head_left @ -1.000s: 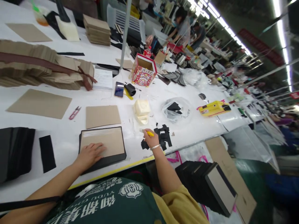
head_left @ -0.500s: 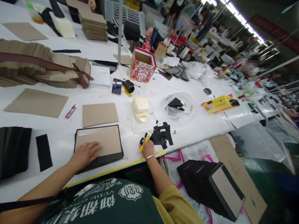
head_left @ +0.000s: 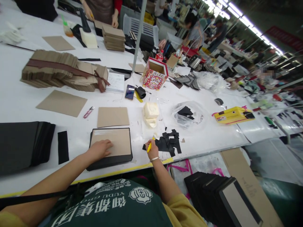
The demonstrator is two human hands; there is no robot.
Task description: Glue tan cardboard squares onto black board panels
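Note:
My left hand (head_left: 100,149) lies flat with fingers stretched over a tan cardboard panel (head_left: 120,140) edged with black material, near the table's front edge. In my right hand (head_left: 152,149) is a brush (head_left: 150,147) with a yellow handle, its tip pointing up and away from me. Small black strips (head_left: 168,141) lie in a loose pile beside this hand, and one dark end shows at its fingers; whether they touch it I cannot tell. Behind the brush stands a cream-coloured tub (head_left: 151,114), cut open at the front. A bare cardboard sheet (head_left: 113,116) lies just beyond the panel.
Black sheets (head_left: 21,145) are stacked at left, beside a black strip (head_left: 62,147). Pink thread snips (head_left: 88,112), a phone (head_left: 130,92) and a red patterned box (head_left: 155,74) sit farther back. Finished-looking black panels (head_left: 213,192) stand below the table at right. A co-worker handles cardboard at the back.
The view has swung left, so the table's things appear farther right and a co-worker's torso and hands now show at the back. My hands keep nearly the same places, the brush still held.

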